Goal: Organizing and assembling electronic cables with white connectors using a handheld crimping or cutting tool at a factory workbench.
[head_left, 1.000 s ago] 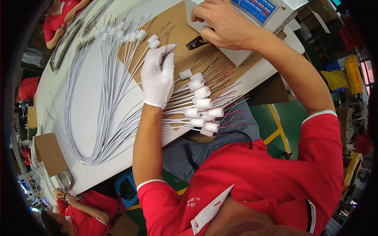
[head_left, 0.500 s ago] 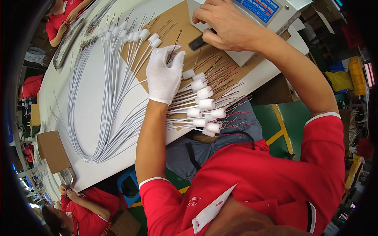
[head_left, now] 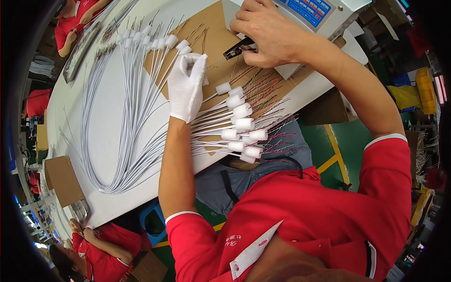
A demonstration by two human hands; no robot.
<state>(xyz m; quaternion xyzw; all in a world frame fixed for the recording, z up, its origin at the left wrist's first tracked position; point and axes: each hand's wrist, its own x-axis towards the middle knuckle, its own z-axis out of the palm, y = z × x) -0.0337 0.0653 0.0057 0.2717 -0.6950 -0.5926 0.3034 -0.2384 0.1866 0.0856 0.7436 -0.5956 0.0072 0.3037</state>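
My left hand, in a white glove, is closed in a pinch over brown cardboard. A thin twisted wire runs from beside its fingertips toward a small black tool with a narrow tip; the exact grip is hidden by the glove. My bare right hand is closed around that tool, whose kind I cannot make out. Just below the hands lie white cables with white cylindrical sleeves and fanned-out twisted wire ends.
A second cable row with white sleeves loops across the white table. A machine with a blue keypad stands at the far right. Co-workers in red sit along the left. A cardboard box is at the table's left edge.
My left hand has moved slightly left and down, its fingers now turned inward. The black tool has swung so its tip shows, with a twisted wire stretched between it and the glove.
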